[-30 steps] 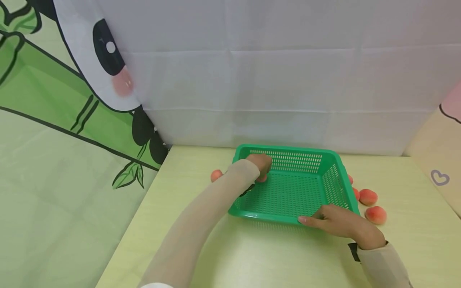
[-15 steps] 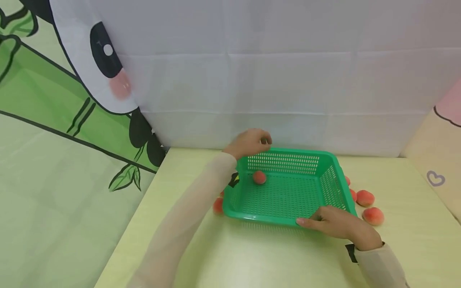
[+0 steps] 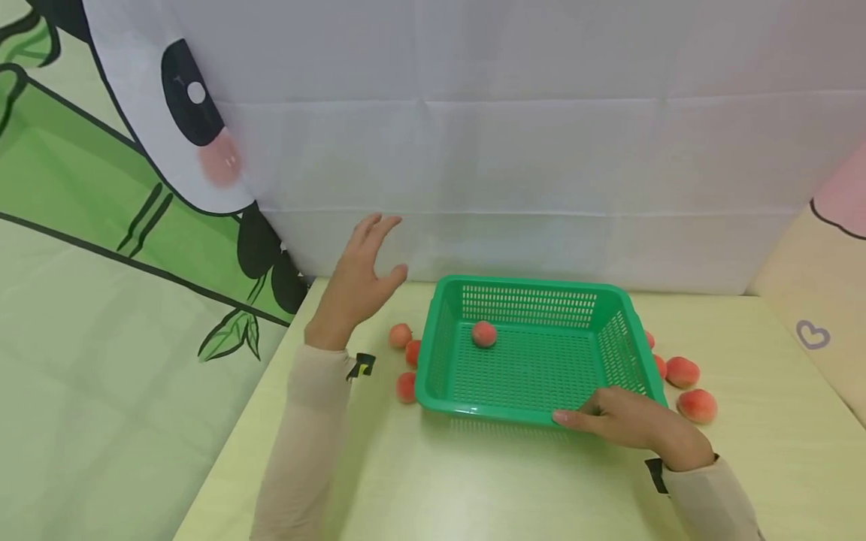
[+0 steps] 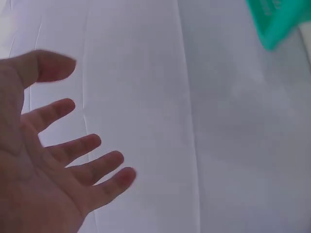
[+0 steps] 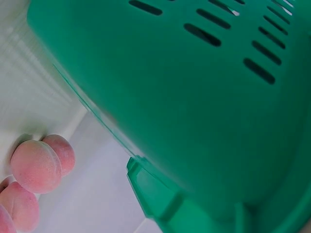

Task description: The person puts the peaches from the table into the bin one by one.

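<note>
Seemingly between pickups

The left hand point(image 3: 352, 289) hung spread, holding nothing; the right hand point(image 3: 629, 422) gripped the rim of the green basket point(image 3: 487, 411), which held one peach point(image 3: 483, 334). Loading seemed under way, next calling for pinching a left-side peach point(image 3: 406, 388). The right hand's underside and some right-side peaches point(image 3: 660, 366) were hidden.

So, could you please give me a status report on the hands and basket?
Left hand raised, empty. Right hand holding green basket by near rim. One peach inside. Other peaches flank both sides.
</note>
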Available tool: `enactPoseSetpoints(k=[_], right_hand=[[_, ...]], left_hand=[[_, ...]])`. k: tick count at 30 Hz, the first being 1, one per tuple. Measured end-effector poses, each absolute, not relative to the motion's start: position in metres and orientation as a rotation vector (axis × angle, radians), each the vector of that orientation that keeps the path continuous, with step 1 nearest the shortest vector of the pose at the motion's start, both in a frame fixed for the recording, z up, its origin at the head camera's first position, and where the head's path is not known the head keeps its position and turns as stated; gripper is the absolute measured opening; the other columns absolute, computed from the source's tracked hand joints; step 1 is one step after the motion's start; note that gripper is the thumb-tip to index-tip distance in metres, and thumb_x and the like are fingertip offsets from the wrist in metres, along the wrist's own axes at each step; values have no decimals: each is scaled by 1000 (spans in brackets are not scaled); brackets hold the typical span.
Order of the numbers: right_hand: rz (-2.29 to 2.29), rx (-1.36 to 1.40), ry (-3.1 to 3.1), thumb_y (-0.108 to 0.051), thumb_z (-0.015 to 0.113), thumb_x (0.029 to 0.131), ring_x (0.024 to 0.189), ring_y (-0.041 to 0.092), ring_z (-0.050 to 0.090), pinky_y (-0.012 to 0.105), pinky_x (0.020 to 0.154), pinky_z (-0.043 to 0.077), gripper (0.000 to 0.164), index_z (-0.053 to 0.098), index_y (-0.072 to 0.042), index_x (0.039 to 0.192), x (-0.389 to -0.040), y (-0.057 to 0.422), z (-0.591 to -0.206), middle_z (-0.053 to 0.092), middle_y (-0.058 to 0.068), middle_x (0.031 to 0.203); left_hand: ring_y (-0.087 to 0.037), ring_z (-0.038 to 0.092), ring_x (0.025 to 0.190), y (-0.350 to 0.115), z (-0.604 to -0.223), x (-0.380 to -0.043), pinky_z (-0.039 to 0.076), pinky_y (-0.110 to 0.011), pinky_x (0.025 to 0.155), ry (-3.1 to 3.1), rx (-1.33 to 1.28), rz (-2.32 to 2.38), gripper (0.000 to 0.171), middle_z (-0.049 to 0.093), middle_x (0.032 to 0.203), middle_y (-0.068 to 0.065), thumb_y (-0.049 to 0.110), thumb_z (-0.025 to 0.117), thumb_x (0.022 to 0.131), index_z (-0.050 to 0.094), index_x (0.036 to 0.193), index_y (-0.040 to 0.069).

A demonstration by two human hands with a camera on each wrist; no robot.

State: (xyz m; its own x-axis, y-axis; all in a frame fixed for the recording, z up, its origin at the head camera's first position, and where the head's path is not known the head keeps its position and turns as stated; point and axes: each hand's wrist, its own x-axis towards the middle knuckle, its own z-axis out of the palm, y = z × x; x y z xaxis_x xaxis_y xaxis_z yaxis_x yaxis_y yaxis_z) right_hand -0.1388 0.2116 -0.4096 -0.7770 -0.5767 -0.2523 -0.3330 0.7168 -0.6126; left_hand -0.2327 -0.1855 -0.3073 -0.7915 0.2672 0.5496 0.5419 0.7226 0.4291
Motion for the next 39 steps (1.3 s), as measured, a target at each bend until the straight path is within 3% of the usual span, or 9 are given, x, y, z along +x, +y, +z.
enactPoseSetpoints(k=[4, 11, 16, 21, 26, 31, 36, 39], right_hand=[[-773, -697, 2493, -55, 49, 95, 82, 13, 63, 39, 71, 50, 47, 77, -17, 96, -139, 209, -410, 71, -6, 91], [-779, -668, 2490, -55, 50, 94, 75, 13, 60, 38, 67, 49, 46, 77, -17, 94, -138, 210, -409, 69, -9, 82], [-787, -668, 2486, -56, 50, 94, 75, 13, 60, 37, 67, 49, 47, 77, -17, 94, -138, 211, -410, 69, -9, 81], [-786, -663, 2488, -56, 50, 94, 81, 14, 61, 39, 70, 50, 48, 77, -16, 96, -138, 211, -410, 70, -7, 88], [-773, -661, 2509, -57, 51, 93, 82, 12, 62, 39, 71, 50, 49, 77, -16, 96, -139, 211, -411, 71, -6, 91], [-783, -676, 2500, -56, 50, 94, 74, 11, 59, 37, 66, 49, 48, 77, -17, 95, -140, 211, -411, 70, -8, 82], [-790, -672, 2494, -56, 51, 94, 81, 10, 62, 40, 70, 50, 45, 78, -20, 94, -140, 212, -414, 70, -8, 91], [-797, -669, 2489, -56, 51, 94, 77, 10, 61, 39, 68, 50, 44, 78, -22, 92, -139, 212, -415, 69, -10, 85]], left_hand=[[-31, 35, 128, -209, -335, -211, 41, -55, 93, -2623, -662, -768, 68, 21, 150, -11, 21, 66, 85, 36, 146, 22], [-20, 50, 103, -211, -387, -194, 48, -41, 83, -2780, -765, -828, 40, 44, 122, -4, 16, 72, 77, 61, 116, 17], [-17, 52, 96, -199, -412, -187, 49, -34, 75, -2919, -833, -853, 37, 45, 108, 6, 12, 71, 74, 64, 109, 23], [-21, 53, 93, -193, -422, -182, 49, -34, 68, -2951, -872, -857, 32, 52, 98, 0, 17, 72, 75, 63, 104, 27], [-21, 54, 96, -193, -427, -183, 48, -36, 74, -2984, -824, -847, 32, 58, 101, -2, 22, 78, 72, 63, 100, 29], [-19, 55, 91, -194, -435, -184, 49, -34, 71, -3036, -811, -827, 35, 59, 101, 6, 19, 76, 71, 63, 101, 30], [-15, 52, 78, -194, -445, -184, 46, -31, 62, -3069, -807, -753, 31, 58, 92, 2, 14, 72, 70, 61, 94, 29], [-15, 50, 79, -192, -448, -183, 46, -31, 64, -3059, -846, -730, 33, 58, 90, 3, 9, 71, 71, 60, 95, 29]])
